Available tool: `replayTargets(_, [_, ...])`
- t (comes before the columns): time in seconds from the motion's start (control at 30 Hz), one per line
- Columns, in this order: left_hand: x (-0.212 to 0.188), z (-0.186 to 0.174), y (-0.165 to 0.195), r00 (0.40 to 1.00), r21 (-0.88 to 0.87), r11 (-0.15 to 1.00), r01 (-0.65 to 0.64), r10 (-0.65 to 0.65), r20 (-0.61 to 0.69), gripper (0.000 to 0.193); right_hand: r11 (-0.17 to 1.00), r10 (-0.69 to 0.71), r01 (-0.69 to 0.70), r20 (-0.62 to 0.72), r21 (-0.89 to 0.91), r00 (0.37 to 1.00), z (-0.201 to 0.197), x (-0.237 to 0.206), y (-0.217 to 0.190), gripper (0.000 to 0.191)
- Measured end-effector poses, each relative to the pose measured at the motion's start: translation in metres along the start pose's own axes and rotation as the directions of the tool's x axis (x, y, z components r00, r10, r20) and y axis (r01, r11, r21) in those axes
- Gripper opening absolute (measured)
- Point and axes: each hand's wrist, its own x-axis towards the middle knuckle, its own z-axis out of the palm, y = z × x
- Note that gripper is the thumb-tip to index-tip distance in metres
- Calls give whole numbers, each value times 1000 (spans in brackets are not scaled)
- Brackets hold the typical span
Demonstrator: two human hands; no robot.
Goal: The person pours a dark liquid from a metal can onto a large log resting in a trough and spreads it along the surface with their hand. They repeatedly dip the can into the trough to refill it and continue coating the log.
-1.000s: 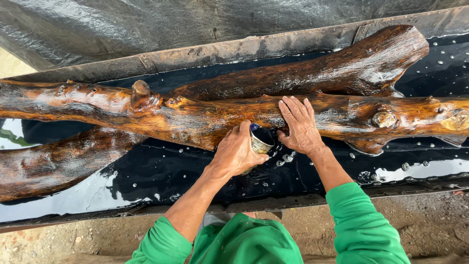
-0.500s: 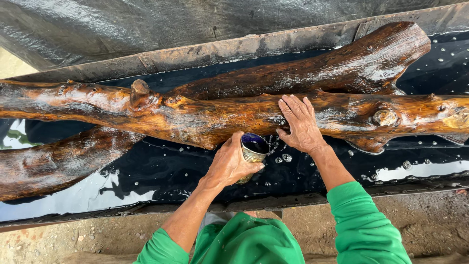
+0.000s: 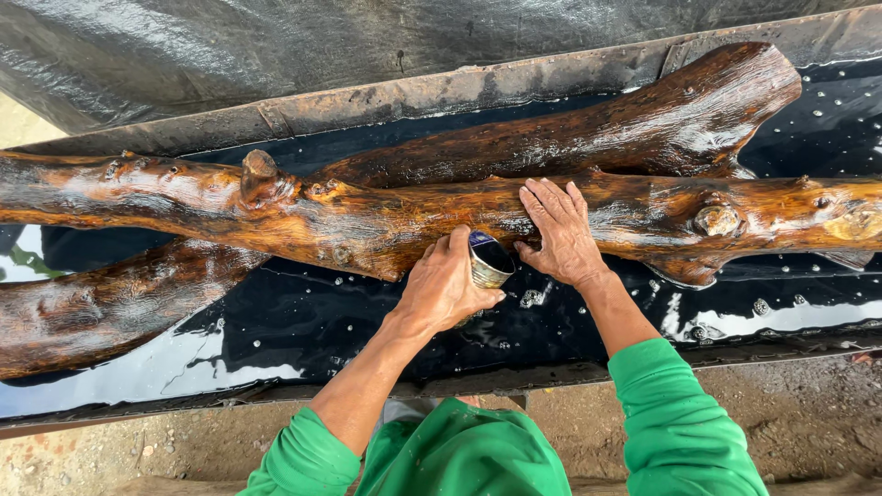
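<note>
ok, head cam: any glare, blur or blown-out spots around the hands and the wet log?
Head view: sharp throughout, no motion blur on the left hand gripping the small metal can or the right hand. Soft daylight, weak shadows. Specular sheen on the wet brown log; bright sky reflections on the black liquid in the lined trough, nearly blown out at left.

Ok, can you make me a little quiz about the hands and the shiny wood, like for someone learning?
1. True or false: the right hand lies flat on the wet log.
2. What does the left hand hold? A a brush, B a small metal can, C a rag.
3. Fill in: the logs lie in a trough lined with black ____.

Key: 1 true; 2 B; 3 plastic sheet.
</note>
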Motion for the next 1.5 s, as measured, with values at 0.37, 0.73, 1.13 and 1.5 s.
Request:
replayTargets(0.37, [-10, 6, -2, 997, -52, 998, -40, 36, -67, 108, 1000, -7, 7, -25, -10, 1000, 3, -2, 1, 87])
replayTargets(0.73, [-36, 19, -12, 990, -179, 974, 141, -136, 41, 105, 1000, -6, 6, 44, -9, 999, 4, -4, 7, 94])
replayTargets(1.13, [-28, 10, -9, 993, -192, 975, 114, -119, -16, 104, 1000, 11, -11, 29, 3, 1000, 4, -3, 6, 92])
replayTargets(1.5, [-18, 14, -1, 998, -82, 996, 36, -40, -47, 105, 999, 38, -38, -39, 4, 998, 4, -5, 0, 88])
